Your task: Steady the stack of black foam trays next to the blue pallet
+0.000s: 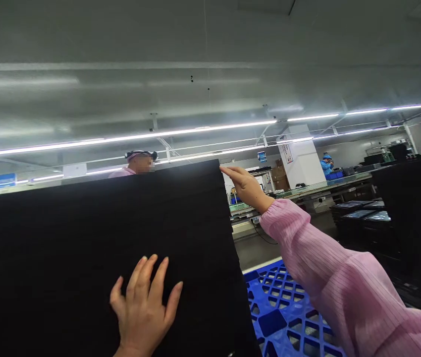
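Note:
A tall black stack of flat trays point(84, 233) fills the left and middle of the head view, its side wall facing me. My left hand point(143, 307) lies flat against that wall low down, fingers spread and pointing up. My right hand point(245, 186), in a pink sleeve, reaches up to the stack's top right corner, fingertips touching the top edge. Neither hand encloses anything.
A blue plastic pallet point(285, 312) lies on the floor right of the stack. More black stacks point(414, 213) stand at right. A person in pink point(139, 162) is behind the stack; another in blue point(326, 164) works at a far bench point(325, 186).

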Action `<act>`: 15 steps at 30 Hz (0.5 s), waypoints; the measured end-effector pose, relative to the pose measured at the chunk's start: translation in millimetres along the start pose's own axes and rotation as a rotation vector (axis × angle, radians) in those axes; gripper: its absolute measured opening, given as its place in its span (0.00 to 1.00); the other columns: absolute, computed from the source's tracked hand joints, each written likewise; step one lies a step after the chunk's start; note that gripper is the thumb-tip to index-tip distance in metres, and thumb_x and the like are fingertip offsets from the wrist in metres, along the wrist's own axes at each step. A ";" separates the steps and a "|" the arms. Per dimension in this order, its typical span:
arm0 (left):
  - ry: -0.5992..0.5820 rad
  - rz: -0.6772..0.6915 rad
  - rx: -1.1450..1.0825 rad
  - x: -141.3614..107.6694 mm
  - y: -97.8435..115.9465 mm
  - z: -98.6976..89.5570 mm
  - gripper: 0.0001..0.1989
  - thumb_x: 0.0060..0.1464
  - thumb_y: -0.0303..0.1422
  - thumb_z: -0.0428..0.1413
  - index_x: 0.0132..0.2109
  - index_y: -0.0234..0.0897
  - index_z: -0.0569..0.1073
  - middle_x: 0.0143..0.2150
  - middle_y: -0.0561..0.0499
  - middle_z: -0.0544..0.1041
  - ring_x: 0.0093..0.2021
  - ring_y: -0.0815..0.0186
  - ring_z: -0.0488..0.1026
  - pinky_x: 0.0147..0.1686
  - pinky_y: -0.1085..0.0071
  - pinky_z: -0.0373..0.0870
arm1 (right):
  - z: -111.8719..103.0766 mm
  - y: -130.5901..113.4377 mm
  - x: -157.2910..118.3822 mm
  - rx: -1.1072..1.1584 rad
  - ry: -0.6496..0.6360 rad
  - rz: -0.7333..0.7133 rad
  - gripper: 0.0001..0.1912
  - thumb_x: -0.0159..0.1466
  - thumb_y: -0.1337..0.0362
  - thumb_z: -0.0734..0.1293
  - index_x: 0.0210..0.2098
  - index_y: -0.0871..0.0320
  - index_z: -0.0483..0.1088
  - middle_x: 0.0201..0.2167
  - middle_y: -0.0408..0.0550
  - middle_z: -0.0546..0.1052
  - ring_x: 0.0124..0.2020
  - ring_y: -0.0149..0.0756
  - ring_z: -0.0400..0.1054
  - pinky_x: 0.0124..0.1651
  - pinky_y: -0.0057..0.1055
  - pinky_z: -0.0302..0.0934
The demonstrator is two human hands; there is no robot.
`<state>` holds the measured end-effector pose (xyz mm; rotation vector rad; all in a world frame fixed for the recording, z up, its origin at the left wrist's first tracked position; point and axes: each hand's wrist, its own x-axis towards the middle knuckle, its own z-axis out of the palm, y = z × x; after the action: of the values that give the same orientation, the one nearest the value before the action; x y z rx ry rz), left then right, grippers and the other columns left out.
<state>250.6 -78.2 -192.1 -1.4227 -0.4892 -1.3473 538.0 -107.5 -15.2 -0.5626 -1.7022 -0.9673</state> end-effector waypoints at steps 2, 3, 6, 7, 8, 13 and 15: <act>0.000 -0.003 -0.016 -0.3 -0.5 0.3 0.22 0.56 0.35 0.53 0.55 0.26 0.67 0.52 0.29 0.70 0.53 0.43 0.67 0.55 0.42 0.53 | -1.8 -3.3 -0.6 0.010 0.067 0.006 0.24 0.66 0.73 0.51 0.57 0.56 0.65 0.49 0.50 0.72 0.49 0.34 0.66 0.52 0.35 0.64; 0.001 -0.006 -0.026 -0.3 -0.9 1.1 0.22 0.56 0.34 0.53 0.55 0.27 0.67 0.52 0.29 0.70 0.53 0.43 0.67 0.55 0.42 0.53 | -2.1 -4.0 -0.3 0.009 0.091 0.009 0.24 0.66 0.73 0.51 0.57 0.56 0.66 0.48 0.50 0.72 0.48 0.34 0.66 0.52 0.34 0.64; -0.001 -0.013 -0.029 0.9 -1.8 3.6 0.21 0.56 0.34 0.52 0.54 0.26 0.67 0.52 0.29 0.70 0.53 0.44 0.67 0.55 0.43 0.52 | -0.2 -3.2 2.5 -0.010 0.096 0.008 0.24 0.65 0.73 0.51 0.55 0.57 0.67 0.48 0.50 0.73 0.48 0.34 0.67 0.50 0.34 0.66; -0.005 -0.008 -0.016 1.7 -1.3 3.1 0.21 0.56 0.34 0.52 0.54 0.26 0.67 0.51 0.29 0.71 0.53 0.44 0.67 0.55 0.43 0.52 | 0.8 -3.3 3.6 -0.008 0.080 0.001 0.24 0.64 0.74 0.51 0.54 0.57 0.68 0.48 0.51 0.73 0.49 0.35 0.67 0.51 0.35 0.66; -0.016 -0.005 0.002 2.8 -0.1 1.2 0.21 0.56 0.34 0.52 0.54 0.26 0.67 0.51 0.29 0.71 0.53 0.45 0.67 0.55 0.44 0.52 | 1.6 -4.3 4.3 -0.001 0.068 -0.007 0.24 0.64 0.74 0.51 0.54 0.57 0.68 0.48 0.50 0.73 0.49 0.35 0.67 0.51 0.36 0.66; -0.123 -0.118 -0.001 8.9 9.1 -14.3 0.19 0.58 0.36 0.49 0.54 0.29 0.66 0.53 0.33 0.71 0.57 0.49 0.64 0.56 0.50 0.50 | -0.2 -13.3 5.1 0.022 0.103 0.017 0.23 0.63 0.70 0.56 0.55 0.53 0.69 0.50 0.49 0.74 0.50 0.38 0.69 0.52 0.40 0.64; -0.112 -0.144 -0.021 9.2 8.4 -13.4 0.21 0.59 0.38 0.47 0.55 0.30 0.65 0.54 0.35 0.71 0.60 0.51 0.61 0.58 0.50 0.46 | 1.9 -12.5 4.7 0.000 0.146 0.095 0.21 0.64 0.66 0.58 0.55 0.48 0.68 0.48 0.48 0.75 0.46 0.35 0.71 0.47 0.38 0.63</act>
<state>254.1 -96.0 -190.1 -1.5097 -0.6635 -1.3941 525.9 -113.4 -15.1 -0.5540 -1.5324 -0.9186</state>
